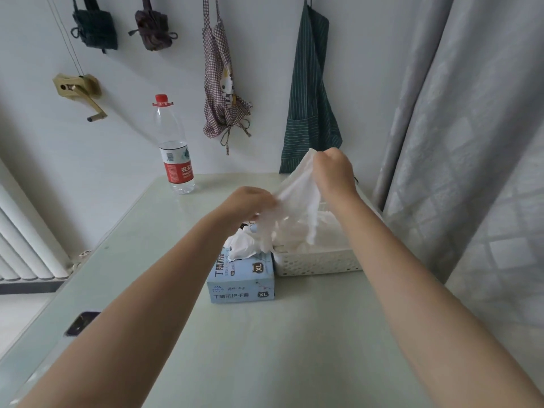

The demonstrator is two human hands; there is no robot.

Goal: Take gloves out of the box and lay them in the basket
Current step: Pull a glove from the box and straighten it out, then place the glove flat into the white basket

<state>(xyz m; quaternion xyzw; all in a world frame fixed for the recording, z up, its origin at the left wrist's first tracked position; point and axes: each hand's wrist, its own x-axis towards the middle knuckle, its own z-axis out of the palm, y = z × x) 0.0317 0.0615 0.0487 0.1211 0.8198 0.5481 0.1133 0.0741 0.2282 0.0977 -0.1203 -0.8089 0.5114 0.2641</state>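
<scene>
A light blue glove box [241, 279] marked XL lies on the table, with a white glove [241, 249] sticking out of its top slot. To its right stands a white perforated basket [318, 262] holding several white gloves. Above the box and basket I hold a white glove [295, 191] stretched between both hands. My right hand [332, 169] pinches its upper end, up high over the basket. My left hand [250, 206] grips its lower edge, above the box.
A water bottle [173, 148] with a red cap stands at the table's far left. A dark phone [82, 323] lies near the left edge. Aprons [309, 92] hang on the wall behind; a grey curtain [471, 142] hangs close at the right. A radiator [26, 242] stands left.
</scene>
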